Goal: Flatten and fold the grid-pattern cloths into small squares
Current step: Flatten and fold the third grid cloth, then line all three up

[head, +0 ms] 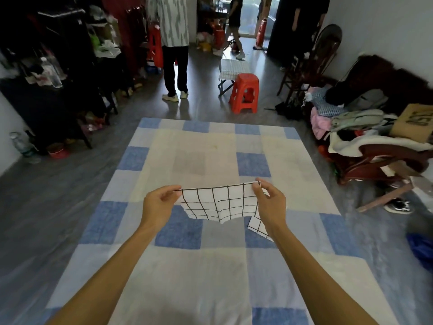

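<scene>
A white cloth with a black grid [218, 202] hangs stretched in the air between my two hands, above the blue-and-cream checked blanket [210, 266]. My left hand [159, 202] pinches its upper left corner. My right hand [269, 200] pinches the upper right corner. The cloth's lower edge sags loosely. A second piece of grid cloth [259, 227] lies on the blanket under my right wrist, partly hidden by it.
A red plastic stool [244, 93] and a small folding stand with a grid cloth [233, 69] are beyond the blanket. People stand further back. A cluttered chair with clothes [365, 141] is at the right, dark shelves [46, 90] at the left.
</scene>
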The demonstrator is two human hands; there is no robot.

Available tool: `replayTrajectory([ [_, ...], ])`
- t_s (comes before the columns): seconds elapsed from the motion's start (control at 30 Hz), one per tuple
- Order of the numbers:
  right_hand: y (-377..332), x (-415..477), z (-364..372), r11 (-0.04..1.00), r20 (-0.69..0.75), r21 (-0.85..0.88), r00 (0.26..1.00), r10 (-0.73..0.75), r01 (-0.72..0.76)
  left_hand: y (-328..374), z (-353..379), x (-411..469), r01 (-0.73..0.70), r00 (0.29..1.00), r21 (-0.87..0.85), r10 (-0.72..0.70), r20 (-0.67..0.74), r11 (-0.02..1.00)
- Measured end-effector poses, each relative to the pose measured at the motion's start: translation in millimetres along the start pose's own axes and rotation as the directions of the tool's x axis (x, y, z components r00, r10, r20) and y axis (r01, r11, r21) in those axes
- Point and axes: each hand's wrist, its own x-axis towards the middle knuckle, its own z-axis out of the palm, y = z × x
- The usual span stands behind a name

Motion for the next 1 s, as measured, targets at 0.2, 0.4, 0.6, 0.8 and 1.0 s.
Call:
replayTrajectory([
  [0.2,-19.3,0.5,-4.5,0.987,0.005,-0.078,0.990,-0.140,0.140,-6.1,1.7,-0.7,-0.041,0.999,0.155,0.039,0.014,0.987],
  [0.4,-30.0,-1.5,-3.1,0.975,0.065,-0.099,0.979,-0.193,0.199,2.6,11.3,-1.9,-0.205,0.979,0.361,0.192,0.070,0.910],
  [0.6,-45.5,-11.9,14.6,0.931,0.214,-0.177,0.936,-0.279,0.318,60.3,67.3,-9.8,-0.560,0.819,0.321,0.451,0.356,0.764],
  [0.8,-54.4,-10.9,9.6,0.917,0.239,-0.191,0.923,-0.301,0.349,65.3,79.2,-14.7,-0.569,0.813,0.272,0.480,0.330,0.776],
  [1.0,-55.2,-11.7,7.1,0.859,0.291,-0.281,0.891,-0.348,0.428,67.5,78.4,-17.6,-0.539,0.831,0.216,0.472,0.295,0.814],
])
